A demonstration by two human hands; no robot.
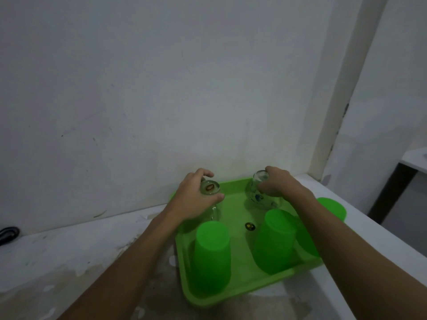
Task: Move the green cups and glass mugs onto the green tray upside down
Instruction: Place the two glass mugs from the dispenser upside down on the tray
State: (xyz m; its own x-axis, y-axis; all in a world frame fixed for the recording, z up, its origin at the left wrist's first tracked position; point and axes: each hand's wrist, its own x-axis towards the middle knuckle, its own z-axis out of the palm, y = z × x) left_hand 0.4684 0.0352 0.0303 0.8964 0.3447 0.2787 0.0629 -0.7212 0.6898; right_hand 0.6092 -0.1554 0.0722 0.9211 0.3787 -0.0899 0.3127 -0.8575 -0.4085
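Note:
A green tray (238,288) lies on a white counter. Two green cups stand upside down on its near half, one at the left (212,252) and one at the right (275,241). A third green cup (332,207) shows behind my right forearm at the tray's right edge. My left hand (193,196) grips an upside-down glass mug (210,189) over the tray's far left corner. My right hand (276,182) holds a second upside-down glass mug (258,195) with a printed pattern at the far right corner. Whether the mugs rest on the tray is unclear.
The white wall (161,88) rises right behind the tray. A small round sticker (250,226) marks the tray's middle. A dark object (8,234) lies at the counter's far left. The counter's edge (392,236) runs just right of the tray.

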